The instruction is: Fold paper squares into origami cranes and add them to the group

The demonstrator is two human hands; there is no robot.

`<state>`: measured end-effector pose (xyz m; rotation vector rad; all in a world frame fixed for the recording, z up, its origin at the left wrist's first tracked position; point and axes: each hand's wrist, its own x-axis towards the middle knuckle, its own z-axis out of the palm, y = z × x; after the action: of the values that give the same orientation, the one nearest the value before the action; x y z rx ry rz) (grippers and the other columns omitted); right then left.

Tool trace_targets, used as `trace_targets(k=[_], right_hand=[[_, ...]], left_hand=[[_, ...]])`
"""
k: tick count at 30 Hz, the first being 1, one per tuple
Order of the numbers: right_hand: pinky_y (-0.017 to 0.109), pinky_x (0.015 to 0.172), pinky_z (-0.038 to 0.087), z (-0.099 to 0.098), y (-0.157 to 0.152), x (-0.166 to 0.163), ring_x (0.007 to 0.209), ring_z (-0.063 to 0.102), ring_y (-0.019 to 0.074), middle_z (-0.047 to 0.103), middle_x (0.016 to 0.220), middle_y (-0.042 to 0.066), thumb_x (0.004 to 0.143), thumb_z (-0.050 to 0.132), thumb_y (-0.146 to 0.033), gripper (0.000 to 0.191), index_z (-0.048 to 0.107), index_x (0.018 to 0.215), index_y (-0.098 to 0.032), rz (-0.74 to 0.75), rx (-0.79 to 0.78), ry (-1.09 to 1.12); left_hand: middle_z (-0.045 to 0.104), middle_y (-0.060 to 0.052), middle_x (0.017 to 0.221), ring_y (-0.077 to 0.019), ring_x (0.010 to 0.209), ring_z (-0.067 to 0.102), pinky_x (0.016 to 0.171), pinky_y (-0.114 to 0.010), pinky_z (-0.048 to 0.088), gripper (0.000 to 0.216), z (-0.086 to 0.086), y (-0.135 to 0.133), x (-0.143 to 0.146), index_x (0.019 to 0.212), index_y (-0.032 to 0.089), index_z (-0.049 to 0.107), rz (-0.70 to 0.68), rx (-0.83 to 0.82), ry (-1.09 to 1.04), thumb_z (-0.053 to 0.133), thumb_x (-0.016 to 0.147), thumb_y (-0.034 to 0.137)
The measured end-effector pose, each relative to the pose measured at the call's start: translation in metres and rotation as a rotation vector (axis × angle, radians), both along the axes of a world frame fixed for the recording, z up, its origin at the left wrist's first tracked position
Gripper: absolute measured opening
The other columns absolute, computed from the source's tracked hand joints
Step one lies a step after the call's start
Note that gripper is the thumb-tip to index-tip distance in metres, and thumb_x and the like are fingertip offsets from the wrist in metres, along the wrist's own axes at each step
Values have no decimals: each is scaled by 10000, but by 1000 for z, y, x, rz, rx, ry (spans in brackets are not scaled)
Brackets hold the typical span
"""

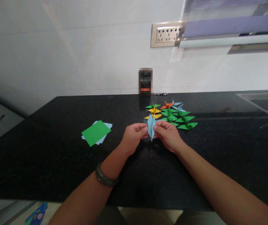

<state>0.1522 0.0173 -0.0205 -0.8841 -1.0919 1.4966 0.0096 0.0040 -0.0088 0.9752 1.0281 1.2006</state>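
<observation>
Closest to the camera are your left forearm (84, 197), a dark bangle (104, 177) around it, and your right forearm (218, 178), both reaching in over the black countertop (42, 168). The folded light-blue paper (151, 128) is to the right of the paper stack (96, 133), between your two hands. Your left hand (132, 137) has its left side pinched between thumb and fingers; your right hand (168, 136) pinches the right side likewise, so both grips are closed on it.

In the stack, a green sheet (95, 132) lies over light-blue sheets (109, 125) set askew. Right of that stack and nearer the wall (77, 56), you have rows of paper cranes (168, 114) in green, yellow, orange and light blue. A blurred dark box (145, 82) stands beyond the stack, also to its right, against the wall. The socket panel (168, 34) is higher up, farther right of the stack.
</observation>
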Motion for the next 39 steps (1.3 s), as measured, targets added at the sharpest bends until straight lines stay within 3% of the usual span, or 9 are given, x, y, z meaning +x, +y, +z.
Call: trace_targets(k=[5, 16, 21, 25, 30, 34, 39], right_hand=[[187, 411, 425, 3, -2, -2, 407, 473, 58, 536, 519, -71, 608, 696, -269, 218, 532, 723, -182, -38, 27, 5], [242, 505, 427, 3, -1, -1, 491, 501, 93, 550, 556, -23, 643, 632, -300, 148, 573, 655, -164, -55, 114, -293], [269, 545, 406, -2, 0, -1, 529, 499, 118, 554, 577, -7, 659, 613, -275, 125, 553, 611, -176, -180, 275, -457], [269, 570, 408, -1, -6, -4, 584, 510, 132, 569, 615, 9, 692, 589, -246, 133, 544, 581, -189, -277, 436, -621], [277, 592, 442, -2, -10, -8, 649, 542, 147, 598, 705, 33, 740, 568, -231, 67, 623, 716, -201, -282, 607, -664], [304, 654, 468, -3, -9, -9, 707, 565, 158, 614, 755, 39, 749, 566, -212, 95, 656, 774, -225, -257, 643, -629], [310, 689, 465, -1, -10, -10, 748, 564, 158, 600, 770, 34, 742, 583, -219, 130, 701, 786, -252, -231, 651, -626]], left_hand=[[630, -5, 624, -83, 543, 569, 553, -216, 466, 244, -1, -2, 0, 721, 116, 610, -51, -12, 30, 715, 588, 291], [602, -2, 582, -101, 515, 554, 521, -226, 451, 195, -9, 0, 2, 708, 127, 611, 105, 165, 343, 633, 667, 317], [635, -28, 624, -138, 569, 596, 548, -249, 461, 217, -11, -1, 2, 742, 136, 630, 136, 210, 456, 591, 704, 346], [624, -13, 603, -128, 547, 566, 531, -235, 412, 160, -7, -5, 2, 693, 157, 617, 185, 320, 735, 552, 725, 300], [603, -3, 600, -118, 551, 529, 540, -230, 368, 130, 0, -7, 2, 651, 173, 603, 246, 426, 961, 512, 726, 229], [594, 4, 584, -116, 541, 518, 530, -228, 355, 116, 2, -7, 1, 640, 175, 600, 261, 400, 952, 516, 710, 213], [613, -4, 579, -127, 535, 553, 525, -235, 404, 107, -2, -4, 0, 640, 162, 614, 215, 265, 748, 544, 691, 224]])
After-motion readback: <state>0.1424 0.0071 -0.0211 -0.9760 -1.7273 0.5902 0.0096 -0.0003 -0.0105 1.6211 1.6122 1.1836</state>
